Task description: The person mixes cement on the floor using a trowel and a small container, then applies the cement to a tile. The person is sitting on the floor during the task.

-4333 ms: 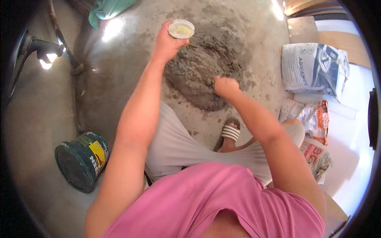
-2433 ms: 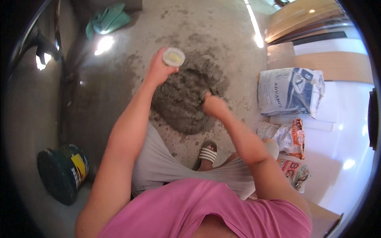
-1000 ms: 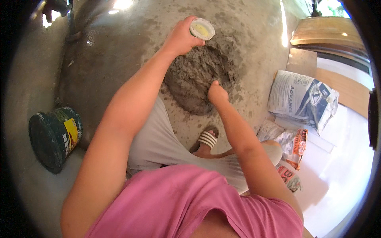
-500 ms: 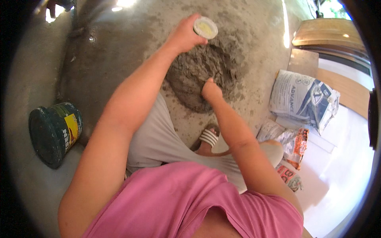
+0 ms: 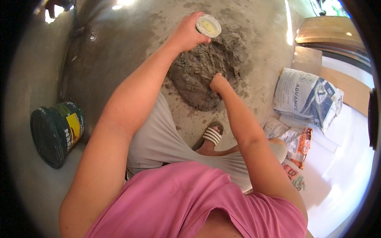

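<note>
At the far edge of a heap of wet grey mortar (image 5: 190, 79), my left hand (image 5: 188, 33) grips a small round tub (image 5: 208, 26) with a white rim. Its inside looks pale yellow with a few specks, and its mouth faces up toward me. Low over the near right side of the heap is my right hand (image 5: 219, 84), its fingers curled closed. Whatever it holds, if anything, is hidden beneath the hand.
On the left stands a dark green bucket (image 5: 49, 135) with a yellow label. To the right are a large white-and-blue sack (image 5: 305, 93), smaller crumpled bags (image 5: 297, 144) and wooden boards (image 5: 329, 29). My sandalled foot (image 5: 212, 137) rests on the concrete floor close to the mortar.
My right hand has shifted slightly right and farther away over the mortar. The left hand still grips the tub in about the same place.
</note>
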### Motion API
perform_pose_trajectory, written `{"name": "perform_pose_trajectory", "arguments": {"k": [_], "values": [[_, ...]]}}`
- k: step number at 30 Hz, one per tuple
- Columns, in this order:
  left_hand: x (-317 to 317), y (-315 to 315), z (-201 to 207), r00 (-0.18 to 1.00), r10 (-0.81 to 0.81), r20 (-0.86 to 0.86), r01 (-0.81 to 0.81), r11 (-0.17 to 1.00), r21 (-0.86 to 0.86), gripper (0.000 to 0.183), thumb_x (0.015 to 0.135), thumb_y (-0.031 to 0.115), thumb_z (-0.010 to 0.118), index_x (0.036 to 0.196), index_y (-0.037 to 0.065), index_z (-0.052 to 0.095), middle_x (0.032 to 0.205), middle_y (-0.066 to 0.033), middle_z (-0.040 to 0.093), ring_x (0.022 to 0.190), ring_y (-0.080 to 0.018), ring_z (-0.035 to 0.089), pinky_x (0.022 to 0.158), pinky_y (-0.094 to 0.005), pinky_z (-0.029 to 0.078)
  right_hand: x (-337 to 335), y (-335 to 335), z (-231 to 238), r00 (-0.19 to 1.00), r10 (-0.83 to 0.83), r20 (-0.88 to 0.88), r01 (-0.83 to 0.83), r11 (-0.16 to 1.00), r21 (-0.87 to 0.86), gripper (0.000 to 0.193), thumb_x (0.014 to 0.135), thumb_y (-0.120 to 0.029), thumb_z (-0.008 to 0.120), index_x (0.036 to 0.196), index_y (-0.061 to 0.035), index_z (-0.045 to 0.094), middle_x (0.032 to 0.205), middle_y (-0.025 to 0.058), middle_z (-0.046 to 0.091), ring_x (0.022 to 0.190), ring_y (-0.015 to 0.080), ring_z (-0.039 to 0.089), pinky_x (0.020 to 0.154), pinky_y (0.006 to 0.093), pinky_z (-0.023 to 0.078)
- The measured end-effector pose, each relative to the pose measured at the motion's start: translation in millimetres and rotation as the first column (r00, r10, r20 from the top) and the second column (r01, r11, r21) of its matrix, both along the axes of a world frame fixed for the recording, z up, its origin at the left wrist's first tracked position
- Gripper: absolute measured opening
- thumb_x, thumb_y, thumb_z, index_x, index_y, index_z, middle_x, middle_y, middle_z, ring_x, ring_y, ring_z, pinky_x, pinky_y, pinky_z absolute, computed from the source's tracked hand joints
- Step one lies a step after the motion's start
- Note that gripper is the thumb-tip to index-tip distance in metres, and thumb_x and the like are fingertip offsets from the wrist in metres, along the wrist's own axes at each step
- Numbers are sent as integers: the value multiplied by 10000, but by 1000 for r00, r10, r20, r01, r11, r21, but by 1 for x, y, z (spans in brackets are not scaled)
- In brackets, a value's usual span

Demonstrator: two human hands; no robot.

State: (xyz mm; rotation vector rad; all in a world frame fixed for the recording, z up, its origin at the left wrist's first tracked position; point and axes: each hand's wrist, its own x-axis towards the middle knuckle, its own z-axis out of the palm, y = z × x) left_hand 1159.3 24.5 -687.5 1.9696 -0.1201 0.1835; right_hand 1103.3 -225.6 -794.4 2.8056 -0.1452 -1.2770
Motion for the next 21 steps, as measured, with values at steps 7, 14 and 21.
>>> {"name": "perform_pose_trajectory", "arguments": {"k": [7, 14, 21], "values": [[2, 2, -5, 1000, 14, 10, -14, 1000, 3, 890, 689, 202, 929, 1451, 55, 493, 1367, -204, 597, 1228, -373, 611, 1020, -490, 507, -21, -35, 81, 984, -89, 156, 97, 994, -41, 496, 939, -86, 586, 1377, 71, 412, 1181, 306, 691, 1113, 413, 690, 904, 508, 557], [-10, 6, 4, 998, 41, -44, -39, 999, 34, 915, 684, 191, 933, 1470, 68, 482, 1381, -208, 586, 1275, -375, 577, 1055, -469, 482, 1, -5, -1, 528, 758, -383, -827, 561, -28, 124, 924, -148, 670, 936, -30, 707, 1054, 117, 770, 960, 337, 724, 768, 410, 562], [-11, -8, 23, 997, -65, -35, 64, 998, -11, 883, 673, 123, 931, 1439, 56, 499, 1305, -137, 657, 1216, -266, 621, 1062, -367, 470, -19, -77, -156, 987, -161, -9, 148, 880, 452, 164, 912, -132, 676, 772, -48, 669, 757, 57, 709, 712, 228, 692, 597, 402, 483]]}}
